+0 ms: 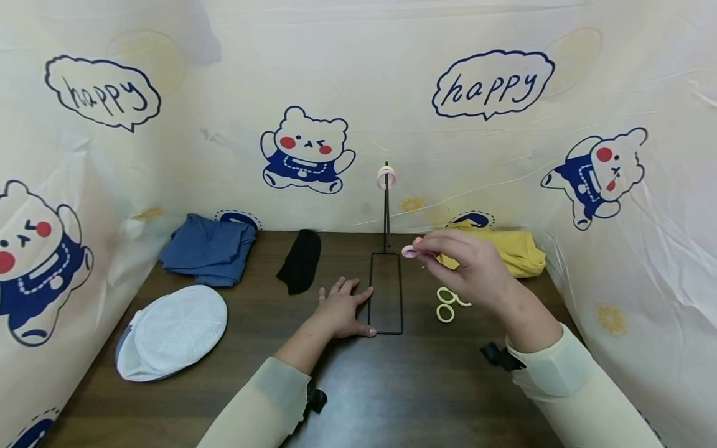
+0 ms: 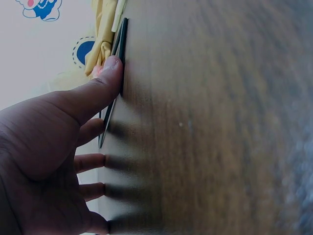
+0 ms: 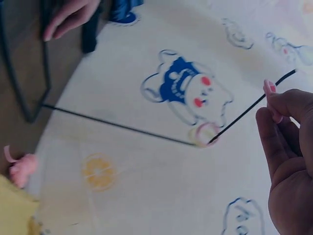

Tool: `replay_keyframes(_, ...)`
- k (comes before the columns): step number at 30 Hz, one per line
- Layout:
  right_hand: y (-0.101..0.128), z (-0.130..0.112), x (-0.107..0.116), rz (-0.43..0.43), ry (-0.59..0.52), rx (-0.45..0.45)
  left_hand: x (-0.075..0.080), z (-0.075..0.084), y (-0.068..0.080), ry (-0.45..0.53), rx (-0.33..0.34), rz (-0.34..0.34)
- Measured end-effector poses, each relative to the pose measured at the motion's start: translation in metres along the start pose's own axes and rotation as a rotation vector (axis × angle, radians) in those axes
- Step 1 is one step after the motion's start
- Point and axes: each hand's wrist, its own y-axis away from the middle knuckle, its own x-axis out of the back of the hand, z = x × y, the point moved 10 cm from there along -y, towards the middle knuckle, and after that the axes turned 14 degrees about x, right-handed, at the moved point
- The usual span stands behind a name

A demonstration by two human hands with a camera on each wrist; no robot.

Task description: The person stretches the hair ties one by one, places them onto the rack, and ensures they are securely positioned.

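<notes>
A black wire stand has a flat rectangular base and an upright rod, and a pink ring hangs at the rod's top. My left hand lies flat on the table, its thumb touching the base wire. My right hand hovers just right of the rod and pinches a small pink ring at its fingertips. In the right wrist view the fingers are near the rod's thin arm, beyond the hanging ring. Three pale yellow rings lie under the right hand.
On the dark wooden table there is a blue cloth at back left, a black sock, a white mesh cap at front left and a yellow cloth at back right. Printed sheets wall in three sides.
</notes>
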Motion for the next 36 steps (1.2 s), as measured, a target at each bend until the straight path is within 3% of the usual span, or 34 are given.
replay_keyframes(9, -0.037, -0.028, 0.013, 0.051, -0.008, 0.109, 0.002, 0.0, 0.0, 0.005, 0.008, -0.007)
replay_keyframes(18, -0.045, -0.025, 0.006, 0.042, 0.004, 0.098, 0.0, -0.002, 0.0, -0.001, 0.014, -0.009)
replay_keyframes(25, -0.046, -0.009, -0.004, 0.038, 0.006, 0.06, 0.001, -0.001, 0.0, 0.002, 0.008, -0.006)
replay_keyframes(32, -0.046, 0.02, -0.012, 0.008, 0.04, -0.029, 0.001, 0.0, 0.001, -0.003, 0.004, -0.007)
replay_keyframes(36, -0.045, 0.039, -0.017, 0.033, 0.058, -0.065, 0.002, 0.0, 0.001, 0.0, 0.001, -0.007)
